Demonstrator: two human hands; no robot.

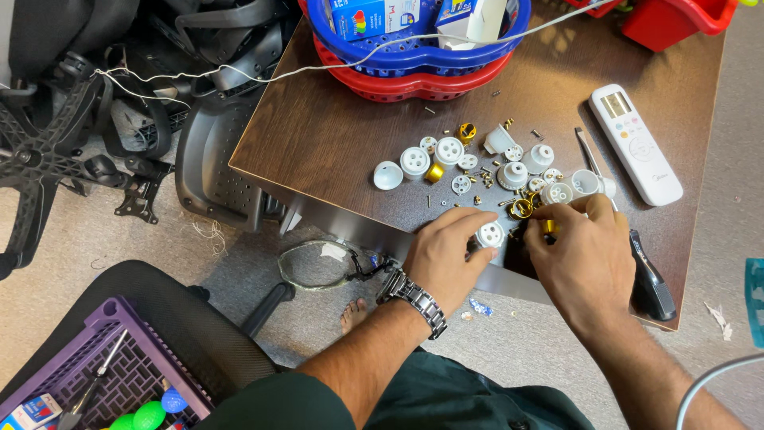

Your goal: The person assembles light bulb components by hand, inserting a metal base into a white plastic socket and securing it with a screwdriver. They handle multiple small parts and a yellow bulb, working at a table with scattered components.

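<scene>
My left hand pinches a small round white plastic holder part near the front edge of the brown table. A metal watch sits on that wrist. My right hand is beside it, fingertips closed on a small gold-coloured metal piece. Just beyond both hands lie several white round plastic parts, gold rings and tiny screws scattered over the table. A black-handled screwdriver lies partly under my right hand.
A white remote control rests at the table's right. Stacked blue and red baskets with boxes stand at the back, a red bin beside them. Black chair parts crowd the left floor; a purple crate sits near my knee.
</scene>
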